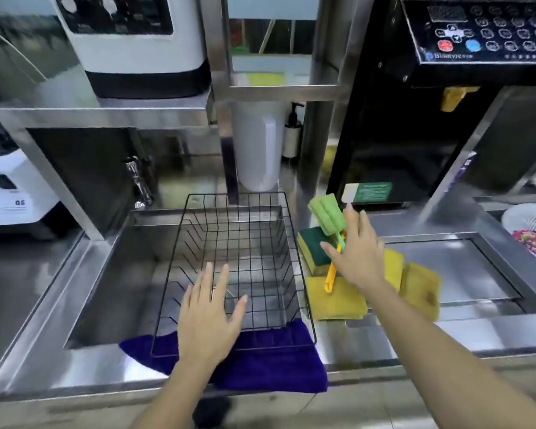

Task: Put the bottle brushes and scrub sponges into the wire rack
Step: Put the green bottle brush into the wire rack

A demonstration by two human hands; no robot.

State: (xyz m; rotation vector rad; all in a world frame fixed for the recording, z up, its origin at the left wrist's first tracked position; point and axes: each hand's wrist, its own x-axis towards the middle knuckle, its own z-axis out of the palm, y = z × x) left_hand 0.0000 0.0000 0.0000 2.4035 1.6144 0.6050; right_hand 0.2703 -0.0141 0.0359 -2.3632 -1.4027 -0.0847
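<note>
A black wire rack (300, 274) sits across the steel sink, with nothing inside it. Right of it, a bottle brush with a green sponge head (326, 215) and a yellow-green handle lies over a pile of scrub sponges: a green-topped one (311, 246) and several yellow ones (333, 300). My right hand (358, 252) hovers just above the brush handle, fingers spread, holding nothing. My left hand (209, 317) is flat over the rack's near left part, fingers apart and empty.
A purple cloth (260, 363) lies under the rack's front edge. Behind the rack stand a white cylinder (257, 150) and a pump bottle (292, 131). A black machine (446, 88) rises behind the sponges. A white basket (532, 224) sits far right.
</note>
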